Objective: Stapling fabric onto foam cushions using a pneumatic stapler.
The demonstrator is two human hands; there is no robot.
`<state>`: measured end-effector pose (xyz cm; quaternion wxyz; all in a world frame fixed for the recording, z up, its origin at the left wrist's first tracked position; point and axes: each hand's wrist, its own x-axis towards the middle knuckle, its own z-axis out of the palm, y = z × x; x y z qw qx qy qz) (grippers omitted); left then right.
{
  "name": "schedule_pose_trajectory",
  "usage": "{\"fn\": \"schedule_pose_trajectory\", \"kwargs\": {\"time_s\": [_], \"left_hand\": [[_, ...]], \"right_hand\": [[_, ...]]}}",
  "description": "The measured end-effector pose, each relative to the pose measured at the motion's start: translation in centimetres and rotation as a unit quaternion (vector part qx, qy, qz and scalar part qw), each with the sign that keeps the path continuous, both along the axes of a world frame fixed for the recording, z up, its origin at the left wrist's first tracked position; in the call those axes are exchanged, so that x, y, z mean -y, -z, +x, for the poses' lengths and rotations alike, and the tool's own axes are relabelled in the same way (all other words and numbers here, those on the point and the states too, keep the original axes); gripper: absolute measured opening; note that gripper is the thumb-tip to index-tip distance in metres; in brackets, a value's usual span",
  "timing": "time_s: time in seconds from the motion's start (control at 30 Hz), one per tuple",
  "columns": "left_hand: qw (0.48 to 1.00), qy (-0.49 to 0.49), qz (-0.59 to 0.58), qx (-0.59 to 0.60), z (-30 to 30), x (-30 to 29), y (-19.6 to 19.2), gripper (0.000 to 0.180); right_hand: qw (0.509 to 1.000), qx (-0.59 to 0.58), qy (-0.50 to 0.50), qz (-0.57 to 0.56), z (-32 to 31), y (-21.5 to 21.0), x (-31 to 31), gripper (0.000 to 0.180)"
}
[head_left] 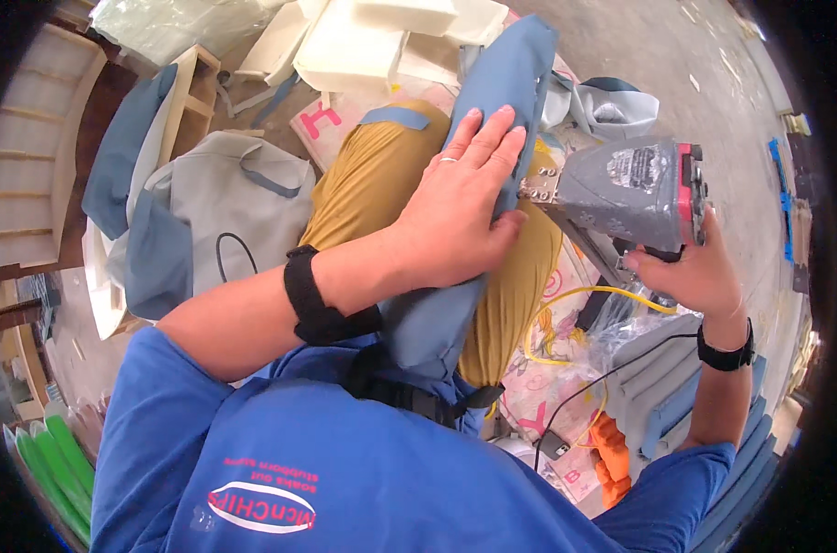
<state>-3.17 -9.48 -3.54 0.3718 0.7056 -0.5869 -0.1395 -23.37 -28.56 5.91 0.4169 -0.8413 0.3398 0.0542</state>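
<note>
My left hand [460, 207] lies flat, fingers spread, on a blue fabric-covered piece [501, 83] that runs across my lap over mustard-yellow trousers [368, 180]. It presses the fabric down near the nose of a grey staple gun [621, 189] with a red back end. My right hand [690, 272] grips the gun's handle from below, and the gun's metal tip touches the blue fabric right beside my left fingertips. A black strap circles my left wrist and a black watch my right.
Cream foam blocks [372, 37] lie ahead. Grey and blue fabric covers [216, 198] rest on a wooden frame at left. A yellow hose [579, 300] and a black cable run by my right knee. Blue panels [676, 405] stack at right; green strips [54, 461] at lower left.
</note>
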Motion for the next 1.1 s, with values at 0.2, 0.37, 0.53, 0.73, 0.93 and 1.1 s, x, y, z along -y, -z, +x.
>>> {"fn": "schedule_pose_trajectory", "kwargs": {"time_s": [0.2, 0.37, 0.53, 0.73, 0.93, 1.1], "left_hand": [[1.0, -0.005, 0.015, 0.019, -0.3, -0.1, -0.4, 0.074], [1.0, -0.001, 0.015, 0.026, -0.4, -0.1, -0.5, 0.073], [0.999, -0.006, 0.011, 0.042, -0.2, -0.2, -0.4, 0.072], [0.998, -0.007, 0.036, -0.052, -0.3, -2.7, -1.1, 0.094], [0.993, 0.011, 0.104, -0.045, -1.6, -5.1, -2.5, 0.102], [0.993, 0.009, 0.115, 0.007, -2.7, -4.8, -2.4, 0.096]], "right_hand": [[0.999, 0.014, 0.04, 0.032, 0.8, -0.7, -1.5, 0.056], [0.997, 0.044, 0.032, 0.047, 0.8, -0.7, -1.7, 0.054], [0.993, 0.03, 0.008, 0.117, 2.1, -1.4, -1.9, 0.046], [0.999, -0.025, -0.02, -0.005, -0.5, -2.2, -1.3, 0.039], [0.994, 0.03, 0.072, 0.073, -3.4, 0.0, -1.9, 0.046], [0.989, 0.045, 0.115, 0.082, -4.7, 1.7, -3.4, 0.058]]}}
